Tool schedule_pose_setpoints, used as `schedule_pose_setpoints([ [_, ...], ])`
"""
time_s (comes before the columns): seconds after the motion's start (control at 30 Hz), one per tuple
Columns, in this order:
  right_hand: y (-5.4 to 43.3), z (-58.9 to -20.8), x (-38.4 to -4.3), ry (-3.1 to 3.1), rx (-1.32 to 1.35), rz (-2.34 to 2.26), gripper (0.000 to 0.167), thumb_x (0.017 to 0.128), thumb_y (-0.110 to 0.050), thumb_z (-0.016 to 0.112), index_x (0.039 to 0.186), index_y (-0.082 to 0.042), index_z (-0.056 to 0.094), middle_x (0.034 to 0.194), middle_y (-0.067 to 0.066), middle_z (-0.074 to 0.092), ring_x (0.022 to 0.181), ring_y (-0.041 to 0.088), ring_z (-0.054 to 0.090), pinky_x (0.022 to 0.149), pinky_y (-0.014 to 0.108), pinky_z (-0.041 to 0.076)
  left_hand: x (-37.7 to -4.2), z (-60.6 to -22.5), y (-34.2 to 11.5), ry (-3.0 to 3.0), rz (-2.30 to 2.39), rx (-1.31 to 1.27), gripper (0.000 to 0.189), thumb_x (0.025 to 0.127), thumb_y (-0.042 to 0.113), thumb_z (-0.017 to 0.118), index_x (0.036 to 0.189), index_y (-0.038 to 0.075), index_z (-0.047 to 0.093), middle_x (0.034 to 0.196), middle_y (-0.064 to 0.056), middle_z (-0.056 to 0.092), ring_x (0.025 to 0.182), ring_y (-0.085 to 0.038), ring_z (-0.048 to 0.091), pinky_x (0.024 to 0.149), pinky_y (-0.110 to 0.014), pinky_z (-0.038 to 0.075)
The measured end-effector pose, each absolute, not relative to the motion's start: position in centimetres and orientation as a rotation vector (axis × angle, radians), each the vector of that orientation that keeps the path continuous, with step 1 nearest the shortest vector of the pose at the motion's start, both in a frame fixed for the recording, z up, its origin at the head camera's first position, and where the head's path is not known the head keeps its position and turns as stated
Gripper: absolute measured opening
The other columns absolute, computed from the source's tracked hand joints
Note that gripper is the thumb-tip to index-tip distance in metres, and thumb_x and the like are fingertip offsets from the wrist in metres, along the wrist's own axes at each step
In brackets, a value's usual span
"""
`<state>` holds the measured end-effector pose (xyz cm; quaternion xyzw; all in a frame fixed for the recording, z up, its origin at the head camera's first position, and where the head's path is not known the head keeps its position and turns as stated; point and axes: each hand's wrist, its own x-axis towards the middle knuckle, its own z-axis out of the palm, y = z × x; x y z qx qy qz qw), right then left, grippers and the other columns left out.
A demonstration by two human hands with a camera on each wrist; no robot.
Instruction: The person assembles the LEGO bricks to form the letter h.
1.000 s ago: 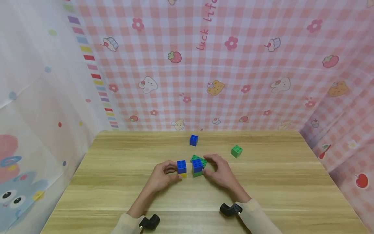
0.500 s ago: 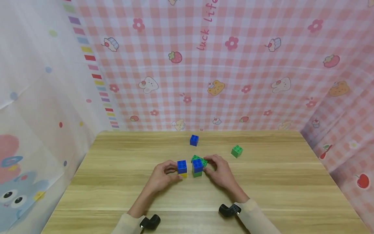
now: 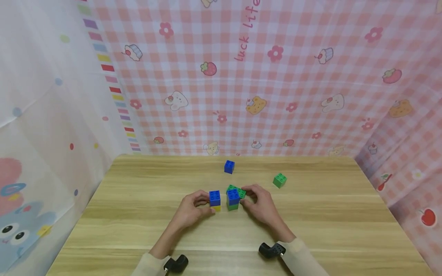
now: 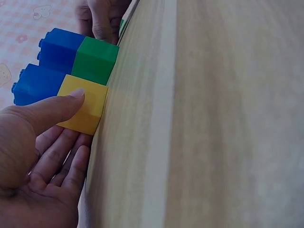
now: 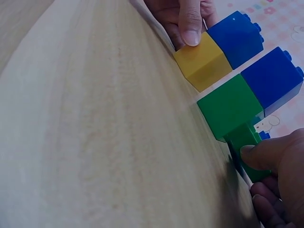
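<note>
1. The left hand (image 3: 193, 209) is partly closed, thumb and fingers pinching a square yellow plastic brick (image 4: 90, 107), which has a square blue plastic brick (image 3: 215, 197) stacked on it. The grip sits low, presumably to steady the pair from its base.
2. The right hand (image 3: 260, 205) is likewise partly closed, pinching an oblong green plastic brick (image 5: 246, 142) between thumb and fingers; holding its outer end probably keeps the fingers off the neighbouring stack.
3. Between the hands stands that upright stack, a second blue plastic brick (image 3: 233, 196) over a square green plastic brick (image 5: 230, 107). The oblong brick lies obliquely behind it (contact between them cannot be told).
4. Farther back on the wood-grained worktop (image 3: 138, 237) are a loose blue brick (image 3: 229, 167) and, to the right, a loose green brick (image 3: 280, 180), both studs upward and untouched, leaving the hands room around the two stacks.
</note>
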<state>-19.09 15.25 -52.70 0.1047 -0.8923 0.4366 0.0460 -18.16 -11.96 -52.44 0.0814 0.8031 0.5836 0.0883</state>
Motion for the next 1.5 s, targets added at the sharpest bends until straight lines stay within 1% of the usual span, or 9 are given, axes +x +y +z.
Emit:
schedule_pose_setpoints([
  [0.17, 15.4, -52.6, -19.0, -2.722, 0.308, 1.348, 0.036, 0.087, -0.009, 0.080, 0.122, -0.011, 0.071, 0.111, 0.002, 0.071, 0.103, 0.019, 0.066, 0.095, 0.040, 0.058, -18.2, -52.4, -12.0, 2.403, 1.721, 0.271, 0.032, 0.080, 0.009, 0.086, 0.109, 0.010, 0.071, 0.110, -0.005, 0.075, 0.109, -0.022, 0.070, 0.103, -0.043, 0.056],
  [0.4, 15.6, -52.6, -19.0, -2.700, 0.323, 1.364, 0.035, 0.087, -0.008, 0.080, 0.121, -0.011, 0.072, 0.105, 0.001, 0.072, 0.099, 0.016, 0.067, 0.091, 0.036, 0.058, -18.2, -52.4, -12.0, 2.418, 1.707, 0.285, 0.034, 0.080, 0.008, 0.086, 0.110, 0.010, 0.071, 0.110, -0.005, 0.075, 0.108, -0.022, 0.070, 0.103, -0.042, 0.057],
  [0.57, 15.7, -52.4, -18.9, -2.694, 0.327, 1.382, 0.035, 0.086, -0.008, 0.080, 0.121, -0.011, 0.072, 0.104, 0.002, 0.072, 0.098, 0.017, 0.067, 0.091, 0.036, 0.059, -18.2, -52.4, -12.0, 2.424, 1.700, 0.298, 0.035, 0.079, 0.009, 0.087, 0.111, 0.010, 0.071, 0.111, -0.005, 0.075, 0.108, -0.022, 0.070, 0.103, -0.043, 0.057],
  [0.8, 15.8, -52.0, -18.7, -2.683, 0.314, 1.417, 0.036, 0.087, -0.007, 0.079, 0.122, -0.011, 0.071, 0.106, 0.002, 0.071, 0.099, 0.019, 0.068, 0.092, 0.038, 0.060, -18.1, -52.3, -11.9, 2.421, 1.686, 0.304, 0.045, 0.079, 0.010, 0.087, 0.120, 0.010, 0.070, 0.115, -0.007, 0.074, 0.112, -0.024, 0.069, 0.105, -0.045, 0.055],
  [0.93, 16.0, -51.7, -18.6, -2.692, 0.299, 1.409, 0.036, 0.088, -0.007, 0.079, 0.123, -0.011, 0.070, 0.107, 0.002, 0.071, 0.100, 0.019, 0.068, 0.091, 0.035, 0.060, -18.1, -52.1, -11.9, 2.423, 1.692, 0.322, 0.050, 0.079, 0.010, 0.088, 0.125, 0.009, 0.068, 0.117, -0.008, 0.074, 0.113, -0.024, 0.069, 0.106, -0.044, 0.055],
  [1.03, 16.1, -51.5, -18.6, -2.685, 0.296, 1.413, 0.036, 0.088, -0.007, 0.079, 0.123, -0.010, 0.070, 0.107, 0.002, 0.071, 0.099, 0.021, 0.068, 0.091, 0.035, 0.061, -18.1, -51.8, -12.0, 2.432, 1.697, 0.328, 0.053, 0.079, 0.012, 0.089, 0.128, 0.009, 0.067, 0.119, -0.008, 0.074, 0.114, -0.024, 0.069, 0.105, -0.043, 0.056],
  [1.27, 16.5, -50.8, -18.6, -2.677, 0.309, 1.409, 0.037, 0.089, -0.009, 0.079, 0.125, -0.010, 0.069, 0.108, 0.004, 0.071, 0.102, 0.022, 0.068, 0.094, 0.040, 0.061, -18.0, -51.0, -12.6, 2.445, 1.692, 0.252, 0.055, 0.081, 0.016, 0.088, 0.132, 0.016, 0.067, 0.125, -0.004, 0.071, 0.119, -0.026, 0.067, 0.107, -0.044, 0.055],
  [1.4, 16.8, -50.4, -18.7, -2.651, 0.326, 1.425, 0.037, 0.089, -0.008, 0.079, 0.125, -0.009, 0.069, 0.111, 0.006, 0.071, 0.103, 0.024, 0.068, 0.095, 0.043, 0.061, -18.0, -50.4, -12.8, 2.448, 1.701, 0.253, 0.056, 0.083, 0.018, 0.086, 0.135, 0.015, 0.065, 0.129, -0.003, 0.071, 0.122, -0.026, 0.066, 0.107, -0.045, 0.055],
  [1.5, 17.0, -50.0, -18.8, -2.616, 0.350, 1.451, 0.036, 0.089, -0.006, 0.079, 0.124, -0.008, 0.070, 0.114, 0.009, 0.071, 0.104, 0.026, 0.069, 0.095, 0.045, 0.061, -18.1, -49.9, -13.0, 2.454, 1.709, 0.294, 0.057, 0.085, 0.019, 0.086, 0.137, 0.013, 0.063, 0.133, -0.006, 0.069, 0.125, -0.026, 0.064, 0.109, -0.045, 0.054],
])
